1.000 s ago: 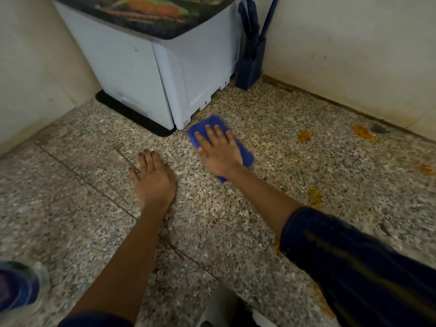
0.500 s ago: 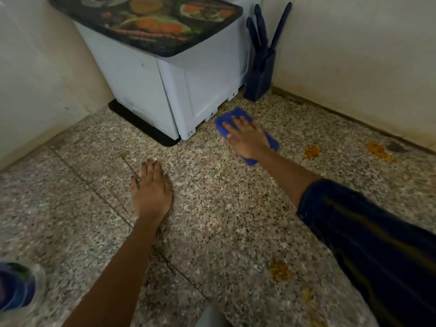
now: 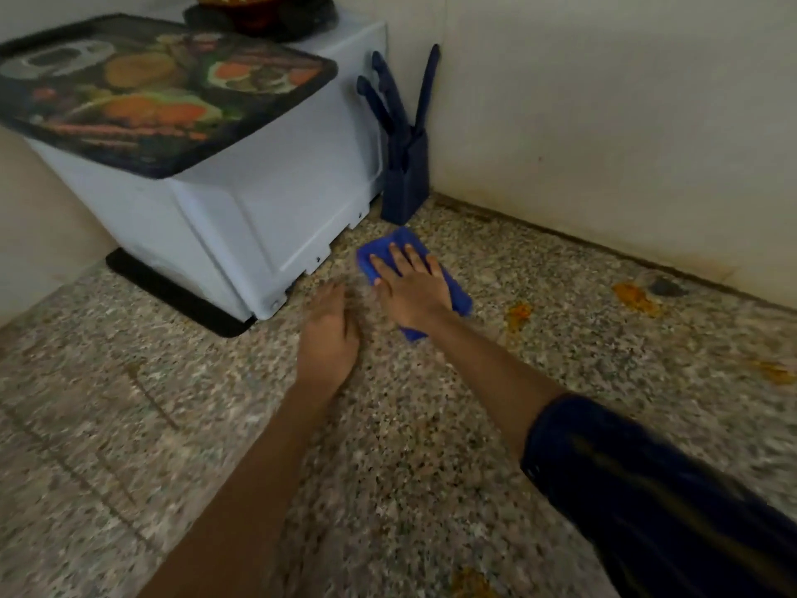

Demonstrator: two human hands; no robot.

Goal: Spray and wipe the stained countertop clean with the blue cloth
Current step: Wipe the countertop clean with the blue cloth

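Observation:
My right hand (image 3: 412, 289) lies flat, fingers spread, pressing the blue cloth (image 3: 458, 295) onto the speckled granite countertop (image 3: 431, 446), just in front of the white appliance's corner. My left hand (image 3: 330, 328) is blurred; it rests palm down on the counter just left of the cloth, holding nothing. Orange stains mark the counter: one (image 3: 517, 315) just right of the cloth, one (image 3: 634, 297) near the back wall, one (image 3: 776, 373) at the right edge, one (image 3: 470, 582) at the bottom. The spray bottle is out of view.
A white appliance (image 3: 241, 226) with a printed mat on top stands at the back left. A dark blue knife block (image 3: 405, 174) sits in the corner against the wall. A dark smudge (image 3: 664, 287) lies beside the far stain.
My right hand has pushed the cloth away from me toward the corner, then back a little. My left hand has slid right, up beside the cloth. The view has tilted up and the bottle has left it.

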